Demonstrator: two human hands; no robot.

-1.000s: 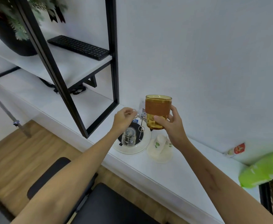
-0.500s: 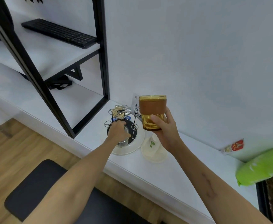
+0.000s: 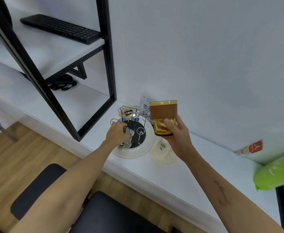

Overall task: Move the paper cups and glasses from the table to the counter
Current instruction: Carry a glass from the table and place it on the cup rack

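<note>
- The right hand (image 3: 176, 138) has its fingers and thumb curled round the lower part of an amber glass (image 3: 163, 117), held upright in the air above the white worktop (image 3: 180, 175), not yet set down.
- The amber glass is a tumbler with a brown band wrapped round its upper half and clear amber glass below; it looks empty.
- The left hand (image 3: 116, 134) is down at the wire cup rack (image 3: 131, 121), which stands on a round white tray (image 3: 137, 153). Its fingers curl round a small clear glass (image 3: 127, 136) resting low on the tray; how firm the hold is cannot be made out, since the hand covers most of the glass.
- An upturned paper cup (image 3: 163, 153) with a green leaf print sits on the worktop just beside the tray, under the raised amber glass.
- By my reading the job is well along: the paper cup is delivered, the clear glass is about placed, and the amber glass is left to put down. Whether more remain on the table is out of view.
- A QR-code card (image 3: 145, 105) leans on the wall behind the rack.
</note>
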